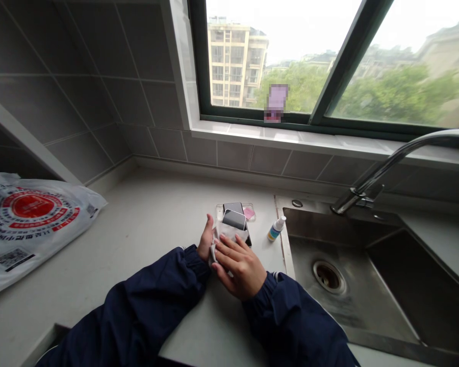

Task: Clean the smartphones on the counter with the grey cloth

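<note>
My left hand (pixel 206 239) grips a dark phone (pixel 234 219) from its left edge, thumb up along the side. A white cloth (pixel 229 232) is wrapped over the phone's lower part. My right hand (pixel 240 265) lies over the cloth with fingers pressed together against it. A second dark phone (pixel 233 207) and a clear case with a pink piece (pixel 249 212) lie on the pale counter (pixel 149 229) just behind. A small white spray bottle (pixel 276 228) with a blue and yellow label lies to the right, near the sink edge.
A steel sink (pixel 359 275) with a drain and a curved tap (pixel 386 168) fills the right side. A white plastic bag (pixel 26 224) with red print lies at the left. Grey tiled walls and a window ledge (pixel 290 135) stand behind.
</note>
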